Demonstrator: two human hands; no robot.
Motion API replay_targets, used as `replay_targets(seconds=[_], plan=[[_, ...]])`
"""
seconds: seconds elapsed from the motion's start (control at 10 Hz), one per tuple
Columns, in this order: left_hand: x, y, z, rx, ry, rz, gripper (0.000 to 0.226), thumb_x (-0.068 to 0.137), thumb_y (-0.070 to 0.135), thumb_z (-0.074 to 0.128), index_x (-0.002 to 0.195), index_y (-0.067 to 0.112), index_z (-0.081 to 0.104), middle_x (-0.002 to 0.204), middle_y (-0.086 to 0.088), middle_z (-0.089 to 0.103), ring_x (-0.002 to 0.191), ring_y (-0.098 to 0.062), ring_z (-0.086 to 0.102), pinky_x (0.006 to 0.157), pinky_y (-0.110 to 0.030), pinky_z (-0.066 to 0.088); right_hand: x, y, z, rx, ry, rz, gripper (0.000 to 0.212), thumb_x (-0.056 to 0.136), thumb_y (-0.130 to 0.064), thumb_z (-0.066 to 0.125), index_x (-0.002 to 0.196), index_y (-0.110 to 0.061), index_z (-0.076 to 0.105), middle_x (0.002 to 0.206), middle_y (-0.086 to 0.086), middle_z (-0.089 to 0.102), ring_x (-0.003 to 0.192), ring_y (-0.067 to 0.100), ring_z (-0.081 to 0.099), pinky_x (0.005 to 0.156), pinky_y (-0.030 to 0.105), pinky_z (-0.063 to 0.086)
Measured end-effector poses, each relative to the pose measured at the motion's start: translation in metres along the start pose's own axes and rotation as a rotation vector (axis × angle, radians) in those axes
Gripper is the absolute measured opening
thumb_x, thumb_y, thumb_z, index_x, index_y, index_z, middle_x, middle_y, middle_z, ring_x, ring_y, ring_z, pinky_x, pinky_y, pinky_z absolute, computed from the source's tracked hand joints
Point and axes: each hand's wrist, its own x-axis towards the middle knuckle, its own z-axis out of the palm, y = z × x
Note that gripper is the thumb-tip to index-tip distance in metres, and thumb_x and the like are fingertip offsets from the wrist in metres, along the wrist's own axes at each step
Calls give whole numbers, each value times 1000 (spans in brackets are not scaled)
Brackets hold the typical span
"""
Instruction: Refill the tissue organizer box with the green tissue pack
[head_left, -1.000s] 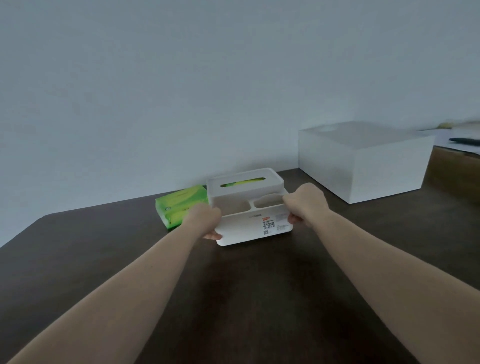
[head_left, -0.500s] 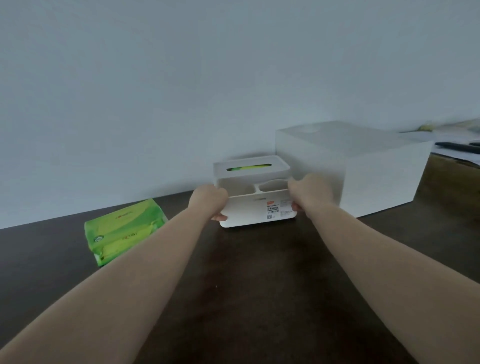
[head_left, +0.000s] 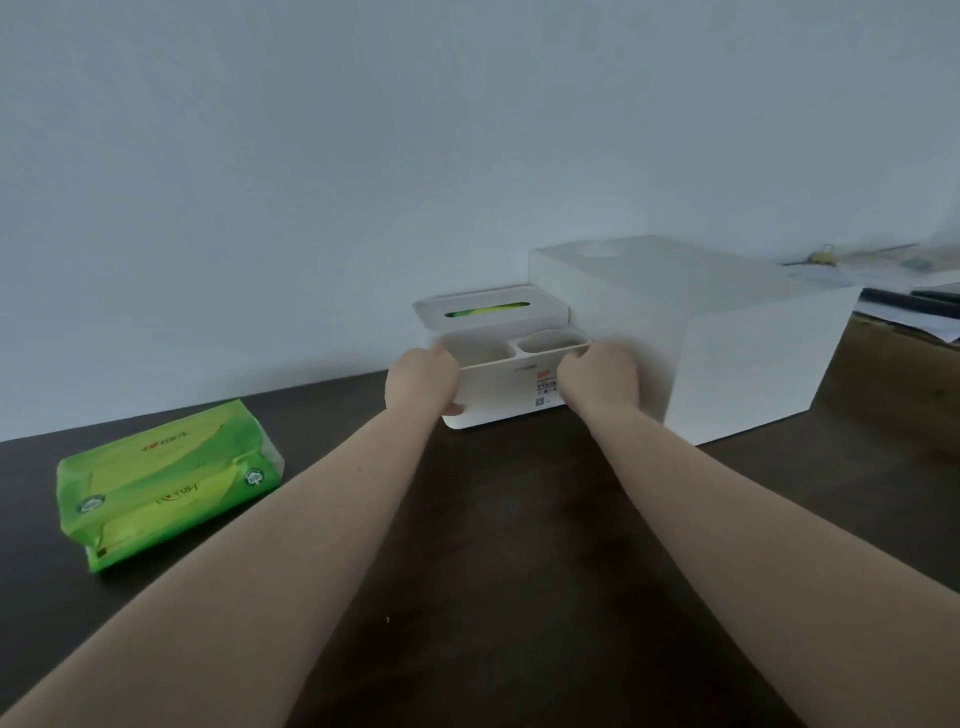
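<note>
Tissue organizer box (head_left: 501, 384): white, smooth matte plastic, rounded corners. Raised lid with slot showing green inside; two open compartments in front, one large, one small oval. Printed label on front face. Sits near the tabletop's (head_left: 493, 545) far edge, touching or just beside a large white box (head_left: 727, 343).

Left hand (head_left: 423, 382) and right hand (head_left: 597, 379) curled around the organizer's two front corners, gripping it.

Green tissue pack (head_left: 166, 480): glossy crinkled plastic wrap, soft rectangular block, lying flat toward the tabletop's left edge, well apart from the organizer. Tabletop dark, wood-grained.
</note>
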Motion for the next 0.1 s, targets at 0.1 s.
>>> replay_targets(seconds=[0.1], plan=[[-4,-7,0,29,56,11,53,101,39,24,110,0,58,68,-10,66,55,-21,63,62,-28,47,2,7,1,50,-67,-6,19,84,-9,44,85,1,60,82,17,62,85,36,63,67,33,48]])
